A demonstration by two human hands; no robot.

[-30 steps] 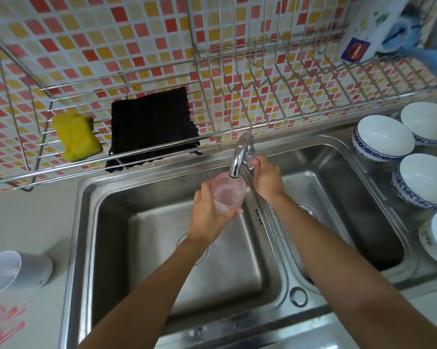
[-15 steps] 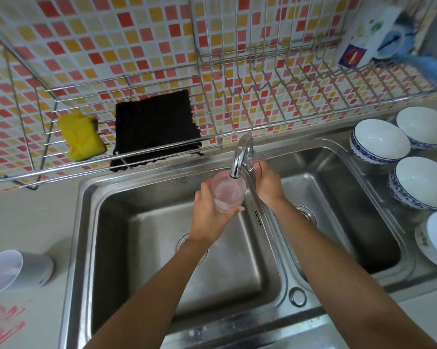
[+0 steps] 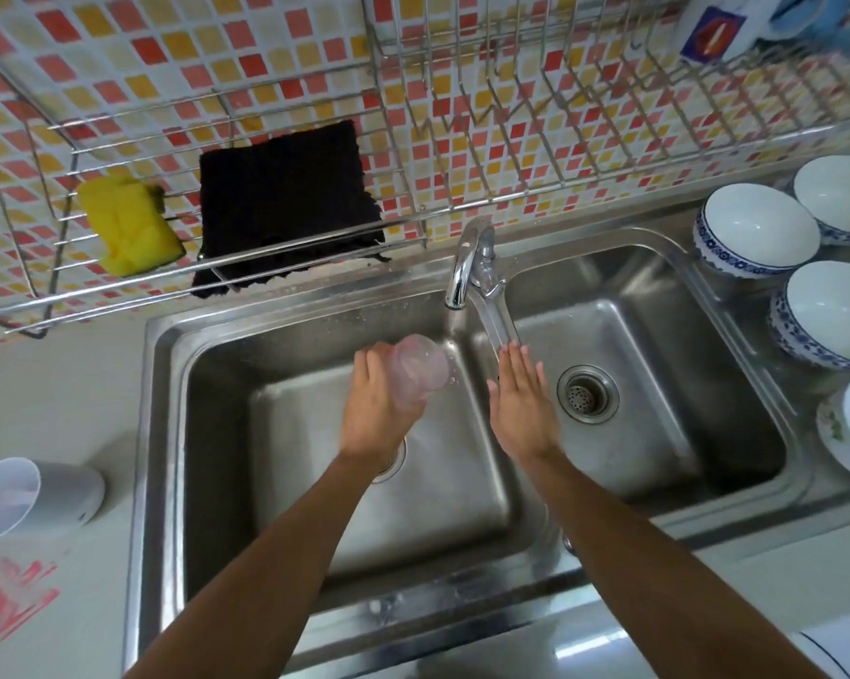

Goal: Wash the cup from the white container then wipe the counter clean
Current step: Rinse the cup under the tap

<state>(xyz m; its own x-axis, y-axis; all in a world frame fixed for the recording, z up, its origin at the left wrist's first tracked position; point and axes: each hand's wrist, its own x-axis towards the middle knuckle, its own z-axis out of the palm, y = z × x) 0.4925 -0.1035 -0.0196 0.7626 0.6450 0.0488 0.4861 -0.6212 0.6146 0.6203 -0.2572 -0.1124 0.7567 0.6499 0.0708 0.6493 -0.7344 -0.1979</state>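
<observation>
While tipped over the left basin at mid-frame, cup [image 3: 420, 370] gripped in left hand [image 3: 379, 409], mouth turned down and away, apparently being emptied or shaken out. Right hand [image 3: 523, 406] flat and released, fingers straight, holding nothing, hovering over the divider just below the tap [image 3: 469, 259]. No stream visible from the spout, though blur makes that hard to settle. Judged from this: rinsing well under way or nearly finished, scrubbing with soap not evident, cup not yet set down to dry. Wiping not begun: pink smear [image 3: 11, 605] on the counter [image 3: 60, 384] at lower left untouched, beside the white container [image 3: 31, 497] lying on its side at the left edge. Sponge [image 3: 129, 232] and black cloth [image 3: 286, 203] resting on the wire rack [image 3: 511, 188] at upper left, neither picked up. Left to do, probably: place the cup somewhere clean, fetch cloth or sponge, clear the smear. Bowls [image 3: 756, 227] at right edge of no concern.
</observation>
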